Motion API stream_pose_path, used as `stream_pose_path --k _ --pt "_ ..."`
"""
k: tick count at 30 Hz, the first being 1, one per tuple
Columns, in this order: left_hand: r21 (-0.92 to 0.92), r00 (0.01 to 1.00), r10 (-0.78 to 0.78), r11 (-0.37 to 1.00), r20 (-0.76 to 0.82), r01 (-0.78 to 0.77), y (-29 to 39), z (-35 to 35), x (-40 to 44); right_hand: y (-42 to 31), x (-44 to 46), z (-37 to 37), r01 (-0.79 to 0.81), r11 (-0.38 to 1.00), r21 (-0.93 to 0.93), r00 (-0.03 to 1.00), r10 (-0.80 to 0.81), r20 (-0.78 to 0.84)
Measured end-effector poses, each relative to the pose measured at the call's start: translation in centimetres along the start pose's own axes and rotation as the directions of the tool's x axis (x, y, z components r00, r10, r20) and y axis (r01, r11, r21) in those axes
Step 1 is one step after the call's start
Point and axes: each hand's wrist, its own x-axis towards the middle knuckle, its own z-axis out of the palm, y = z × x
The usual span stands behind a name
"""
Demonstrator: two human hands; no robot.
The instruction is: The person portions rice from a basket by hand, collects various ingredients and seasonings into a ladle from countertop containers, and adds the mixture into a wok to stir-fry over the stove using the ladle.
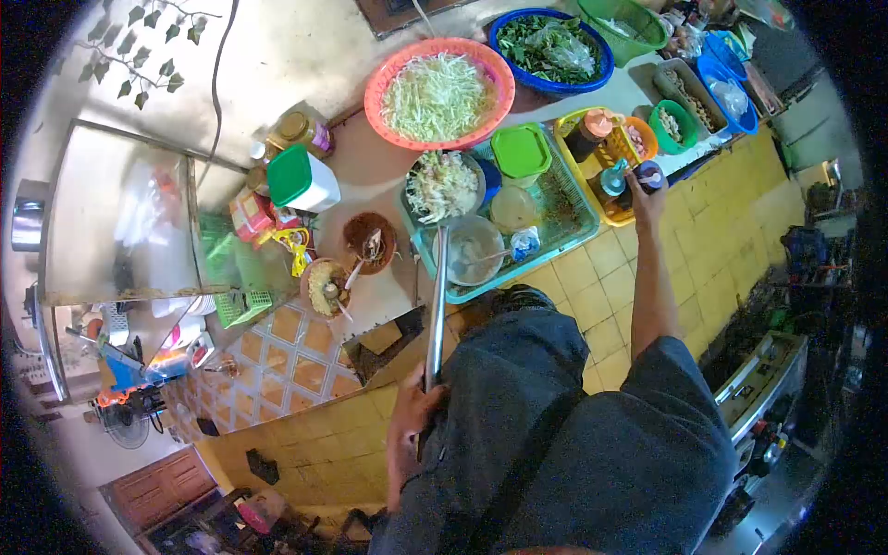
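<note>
the work in hand is judged to be partway along: shredded cabbage (pixel 435 97) is already cut and heaped in a pink basin (pixel 374 104), leafy greens (pixel 546 46) are gathered in a blue basin (pixel 560 90), and a dark bottle (pixel 651 176) is held by the right hand (pixel 645 199); no pouring is seen, and how much is left cannot be told from this view. the thumb and fingers of that hand appear to be curled round the bottle, though part of the grip is hidden. the bottle is held at the outer side of a yellow basket (pixel 618 220), just beside a blue-capped bottle (pixel 611 179); whether its base is supported cannot be made out. its top is turned towards the camera, so its long axis is foreshortened and seems to be set near upright. a long metal tool (pixel 438 305) is held by the left hand (pixel 414 418), whose fingers are closed round the shaft beside the torso. the tool's long axis is pointed away from the body, tilted slightly right in the view, with its far end seen over a turquoise tray (pixel 561 246), near a bowl of pale liquid (pixel 474 254); whether anything is touched by that end cannot be told.
</note>
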Motion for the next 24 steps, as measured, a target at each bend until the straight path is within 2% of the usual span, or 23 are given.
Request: stream_pose_path --k 1,3,4,6,7,9,10,11,12,13,15,16,18,19,21,22,23,24 --pt "0.016 0.999 0.030 0.999 0.010 -0.030 0.1 0.1 0.2 1.0 0.2 0.1 0.008 1.000 -0.003 1.000 -0.008 0.003" --pt "0.014 0.998 0.057 0.998 0.019 -0.057 0.5 0.2 0.2 2.4 0.5 -0.3 0.021 0.956 0.292 0.989 -0.063 0.135" --pt "0.108 0.997 0.060 0.992 0.043 -0.064 0.9 0.1 0.2 -0.2 0.0 -0.5 0.037 0.997 0.065 0.996 -0.042 0.078" --pt "0.282 0.989 0.121 0.949 0.081 -0.139 1.9 0.1 0.5 1.1 1.0 -0.5 0.091 0.996 0.012 0.991 -0.092 0.096" --pt "0.276 0.989 0.124 0.951 0.075 -0.140 1.7 -0.1 0.9 1.3 1.4 -0.4 0.137 0.990 -0.037 0.985 -0.133 0.108" --pt "0.259 0.954 0.244 0.923 0.173 -0.283 1.2 -0.2 1.6 1.5 2.6 -0.8 0.149 0.989 -0.004 0.978 -0.147 0.151" --pt "0.258 0.954 0.243 0.924 0.174 -0.282 2.0 0.0 1.7 -4.0 1.8 -1.4 0.215 0.972 -0.093 0.960 -0.193 0.204" --pt "0.316 0.965 0.173 0.920 0.198 -0.230 3.4 0.2 1.7 -7.9 1.3 -1.8 0.281 0.943 -0.179 0.938 -0.231 0.258" --pt "0.377 0.970 0.100 0.909 0.222 -0.179 4.2 0.4 1.7 -8.9 1.7 -1.6 0.351 0.918 -0.183 0.911 -0.291 0.291" --pt "0.380 0.968 0.095 0.907 0.231 -0.180 3.9 0.6 2.0 -10.7 1.9 -1.7 0.344 0.919 -0.191 0.915 -0.284 0.286" --pt "0.310 0.958 0.129 0.928 0.256 -0.208 2.6 0.8 3.1 -14.8 1.7 -1.7 0.589 0.739 -0.326 0.783 -0.423 0.457" --pt "0.314 0.955 0.128 0.926 0.266 -0.211 2.6 1.0 3.5 -16.3 1.3 -1.6 0.583 0.740 -0.335 0.789 -0.418 0.450" --pt "0.222 0.916 0.222 0.926 0.333 -0.305 3.0 1.4 4.5 -18.6 0.5 -1.0 0.799 0.350 -0.490 0.600 -0.528 0.601" --pt "0.225 0.911 0.225 0.923 0.347 -0.313 3.6 1.6 4.7 -18.7 0.1 -0.6 0.791 0.349 -0.503 0.609 -0.526 0.593" --pt "0.310 0.923 0.124 0.919 0.364 -0.246 5.2 2.3 4.9 -18.3 -0.3 0.1 0.840 0.017 -0.543 0.464 -0.543 0.700" --pt "0.310 0.921 0.126 0.917 0.369 -0.250 5.7 2.5 5.0 -18.1 -0.5 0.1 0.838 -0.050 -0.543 0.416 -0.586 0.696" --pt "0.344 0.912 0.111 0.903 0.394 -0.258 6.1 2.7 5.2 -17.9 -0.7 -0.1 0.836 -0.050 -0.546 0.417 -0.587 0.694" --pt "0.372 0.905 0.096 0.890 0.414 -0.265 6.5 3.0 5.4 -17.8 -0.9 -0.5 0.827 0.033 -0.561 0.486 -0.544 0.684"
